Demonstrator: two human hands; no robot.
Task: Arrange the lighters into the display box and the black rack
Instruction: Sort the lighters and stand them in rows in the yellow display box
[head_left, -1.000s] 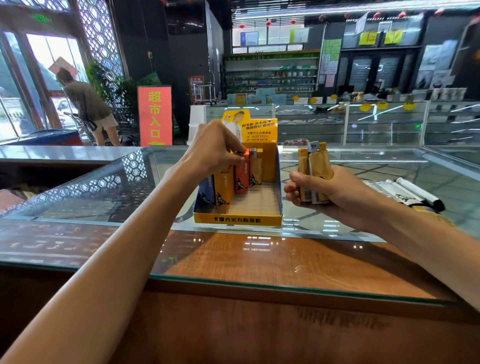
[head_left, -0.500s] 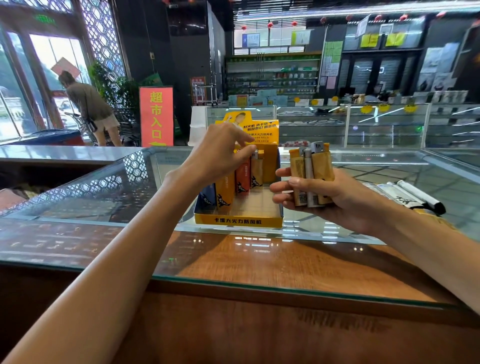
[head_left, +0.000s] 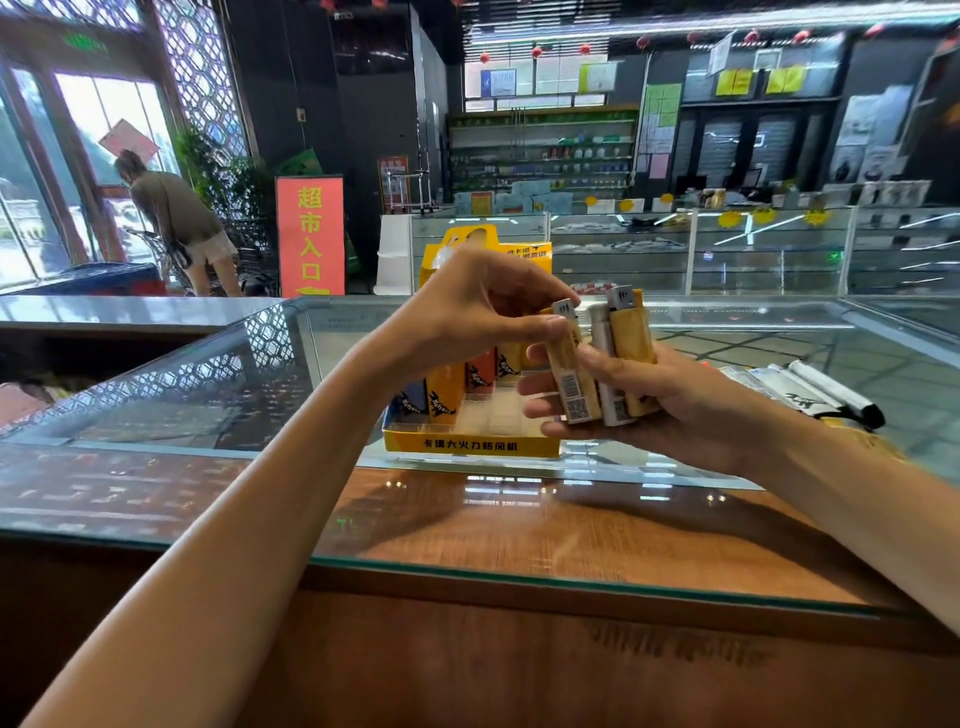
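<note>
**Left hand pinches 1 lighter from the bundle**

The right hand (head_left: 685, 415) grips 3 upright lighters (head_left: 631, 348), fingers curled round their bases. The left hand (head_left: 467, 312), arched over from the left, pinches the cap of the leftmost tan lighter (head_left: 571, 374), whose long axis stands near vertical. The display box (head_left: 470, 446) sits on the glass counter (head_left: 208, 415) just below and left, nearer the left hand.

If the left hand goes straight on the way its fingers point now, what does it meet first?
It pinches the nearest yellow lighter; the left hand would probably next push into the white lighter held in the right hand.
</note>
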